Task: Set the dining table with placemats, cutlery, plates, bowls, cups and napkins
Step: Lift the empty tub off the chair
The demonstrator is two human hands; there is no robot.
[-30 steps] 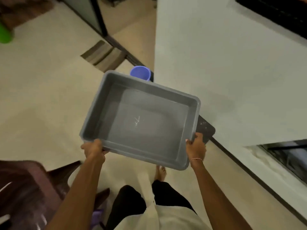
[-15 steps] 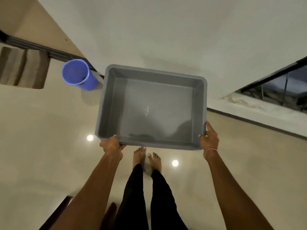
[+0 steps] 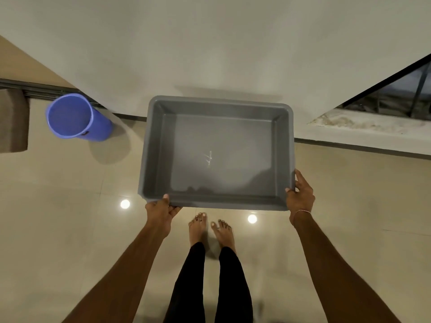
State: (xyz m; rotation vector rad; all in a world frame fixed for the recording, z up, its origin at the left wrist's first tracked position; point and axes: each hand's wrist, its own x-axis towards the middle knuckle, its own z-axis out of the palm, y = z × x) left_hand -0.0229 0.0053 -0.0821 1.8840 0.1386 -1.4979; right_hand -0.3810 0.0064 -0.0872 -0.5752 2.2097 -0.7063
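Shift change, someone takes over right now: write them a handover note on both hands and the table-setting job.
The left hand grips the grey tub at its near left corner, the right hand at its near right.
Tub held over the floor by the wall, blue bin to its left.
No table or tableware in view: nothing provably done.
Left: the whole setting, seemingly.

Open floor (image 3: 58, 229) spreads across the lower left and lower right of the frame, either side of the bare feet (image 3: 198, 229). The wall (image 3: 210, 43) closes off the whole top, and the grey tub (image 3: 219, 102) fills the centre below it. A blue bin (image 3: 77, 117) stands at upper left, and a ledge (image 3: 373, 127) juts at upper right.
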